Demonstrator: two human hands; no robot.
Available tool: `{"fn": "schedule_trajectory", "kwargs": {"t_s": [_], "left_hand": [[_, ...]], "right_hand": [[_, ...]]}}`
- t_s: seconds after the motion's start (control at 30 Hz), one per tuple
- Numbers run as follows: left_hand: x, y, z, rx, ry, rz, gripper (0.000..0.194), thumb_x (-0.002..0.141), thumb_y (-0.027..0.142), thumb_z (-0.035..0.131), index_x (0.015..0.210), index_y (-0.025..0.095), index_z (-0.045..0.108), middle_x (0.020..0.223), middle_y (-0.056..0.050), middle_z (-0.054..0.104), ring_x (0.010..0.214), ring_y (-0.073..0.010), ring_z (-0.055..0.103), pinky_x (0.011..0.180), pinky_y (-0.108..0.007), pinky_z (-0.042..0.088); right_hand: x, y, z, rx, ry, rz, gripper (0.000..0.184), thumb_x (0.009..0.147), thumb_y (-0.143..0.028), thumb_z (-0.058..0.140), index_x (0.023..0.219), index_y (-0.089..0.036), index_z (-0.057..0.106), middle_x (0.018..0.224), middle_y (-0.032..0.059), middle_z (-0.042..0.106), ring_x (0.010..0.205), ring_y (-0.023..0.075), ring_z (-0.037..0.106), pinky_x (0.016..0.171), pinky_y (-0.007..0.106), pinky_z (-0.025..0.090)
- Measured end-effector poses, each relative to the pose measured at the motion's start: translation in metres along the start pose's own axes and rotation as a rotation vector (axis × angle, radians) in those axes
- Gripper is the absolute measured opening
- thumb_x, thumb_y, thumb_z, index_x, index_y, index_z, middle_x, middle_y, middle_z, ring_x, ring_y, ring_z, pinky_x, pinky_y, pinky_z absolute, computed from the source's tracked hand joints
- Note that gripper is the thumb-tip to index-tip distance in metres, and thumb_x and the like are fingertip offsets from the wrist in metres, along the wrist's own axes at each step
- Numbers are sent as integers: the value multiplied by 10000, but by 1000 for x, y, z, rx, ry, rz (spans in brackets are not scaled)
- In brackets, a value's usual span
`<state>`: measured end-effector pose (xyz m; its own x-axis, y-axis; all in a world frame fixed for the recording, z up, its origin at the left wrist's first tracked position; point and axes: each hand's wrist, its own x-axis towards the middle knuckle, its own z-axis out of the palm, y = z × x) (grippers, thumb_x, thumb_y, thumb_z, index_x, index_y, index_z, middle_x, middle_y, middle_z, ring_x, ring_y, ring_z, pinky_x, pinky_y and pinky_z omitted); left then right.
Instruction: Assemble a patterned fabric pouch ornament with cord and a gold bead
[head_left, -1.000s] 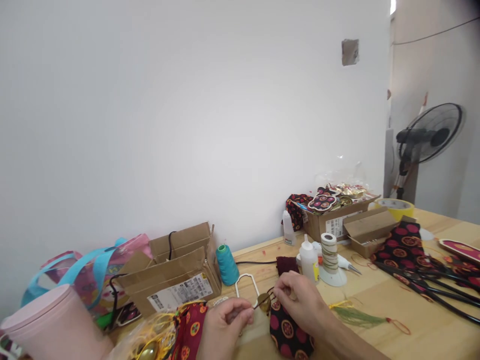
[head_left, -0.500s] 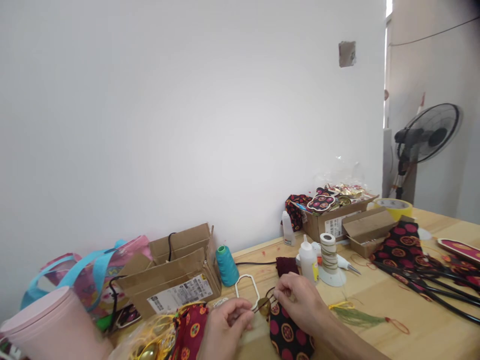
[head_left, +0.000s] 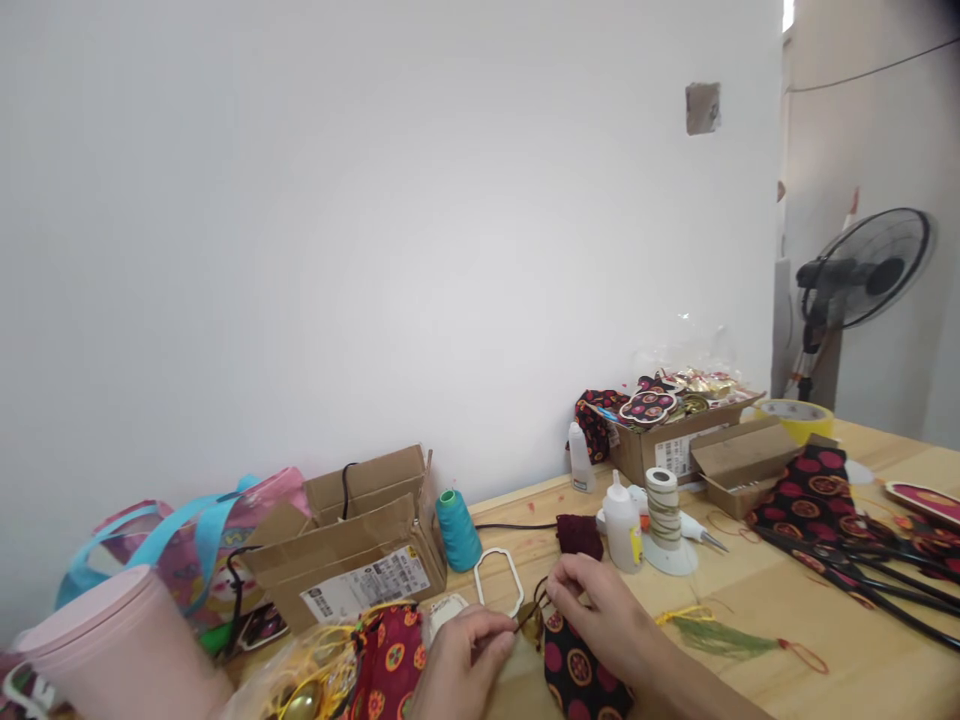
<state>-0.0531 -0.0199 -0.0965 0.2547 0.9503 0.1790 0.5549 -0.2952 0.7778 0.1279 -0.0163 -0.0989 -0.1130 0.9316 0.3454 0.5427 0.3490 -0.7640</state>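
My left hand [head_left: 466, 665] pinches the end of a thin dark cord between thumb and fingertips, low in the middle of the view. To its right, my right hand [head_left: 600, 612] is closed on the looped part of the same dark cord [head_left: 541, 592]. A small brass-coloured piece [head_left: 532, 628] hangs at the cord between the hands. Below my right hand lies a black fabric pouch [head_left: 577, 668] with magenta and orange round patterns, partly hidden by that hand. A white scalloped frame [head_left: 517, 588] lies just beyond my fingers.
Left are a pink canister [head_left: 124, 650], a cardboard box [head_left: 345, 555] and a red patterned pouch [head_left: 390, 655]. A teal thread cone [head_left: 457, 530], glue bottle [head_left: 622, 525] and ribbon spool [head_left: 663, 505] stand behind. A green tassel [head_left: 720, 635] and black-handled scissors [head_left: 885, 580] lie right.
The whole view has shifted slightly, so things appear a little further right. My hands keep their grip on the cord; my left fingers sit slightly lower.
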Motion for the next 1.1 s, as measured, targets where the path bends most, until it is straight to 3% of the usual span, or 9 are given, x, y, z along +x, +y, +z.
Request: {"fn": "schedule_trajectory", "kwargs": {"t_s": [0.17, 0.3, 0.43, 0.57, 0.7, 0.8, 0.97, 1.1], "left_hand": [[0, 3, 4, -83, 25, -46, 265, 710, 380, 498, 623, 158, 613, 596, -16, 584, 619, -168, 505, 586, -233, 370], [2, -4, 18, -558, -35, -170, 280, 683, 434, 532, 728, 163, 585, 659, 3, 557, 677, -150, 501, 659, -252, 386], [2, -5, 28, -1037, -106, -416, 288, 580, 427, 645, 634, 178, 510, 574, 48, 532, 547, -125, 546, 564, -265, 414], [0, 2, 21, -1217, -89, -571, 177, 633, 256, 654, 694, 169, 512, 598, 2, 623, 559, -171, 621, 578, -295, 449], [-1, 1, 11, -1382, -91, -630, 41, 714, 143, 568, 689, 114, 553, 690, -94, 682, 627, -172, 648, 650, -275, 473], [-1, 2, 11, -1425, -98, -625, 80, 730, 165, 557, 738, 91, 587, 757, -125, 692, 698, -172, 649, 698, -264, 472], [-3, 11, 24, -1382, -196, -456, 173, 609, 146, 681, 754, 131, 589, 810, -84, 682, 784, -184, 627, 772, -303, 443], [-1, 10, 31, -1240, -60, -383, 318, 558, 167, 718, 834, 156, 559, 695, -34, 663, 700, -165, 626, 676, -285, 462]], "right_hand": [[-1, 4, 10, 247, -28, 50, 223, 792, -262, 363, 622, -175, 479, 560, -37, 477, 574, 116, 465, 527, 207, 357], [1, 9, 19, 431, -65, 96, 209, 773, -278, 393, 617, -167, 476, 554, -40, 466, 563, 109, 458, 527, 206, 362], [1, 7, 20, 549, -111, 105, 217, 779, -306, 390, 644, -163, 480, 562, -35, 480, 534, 98, 455, 509, 202, 367], [-4, 1, 14, 407, -139, 21, 169, 700, -299, 529, 814, -175, 520, 695, -13, 560, 629, 117, 501, 559, 206, 385], [-10, -2, 8, 151, -220, -106, 496, 547, -228, 661, 1012, -235, 489, 777, -21, 608, 676, 142, 529, 625, 226, 381], [-10, 1, 7, 44, -171, -181, 448, 605, -138, 571, 1033, -242, 488, 709, -35, 612, 709, 149, 531, 687, 242, 363], [-9, 5, 6, 15, -167, -177, 437, 642, -93, 504, 1057, -226, 478, 631, -45, 583, 668, 140, 521, 664, 231, 362], [-9, 1, 6, 50, -226, -188, 413, 656, -117, 522, 1043, -254, 483, 653, -48, 593, 678, 138, 526, 647, 212, 359]]}}
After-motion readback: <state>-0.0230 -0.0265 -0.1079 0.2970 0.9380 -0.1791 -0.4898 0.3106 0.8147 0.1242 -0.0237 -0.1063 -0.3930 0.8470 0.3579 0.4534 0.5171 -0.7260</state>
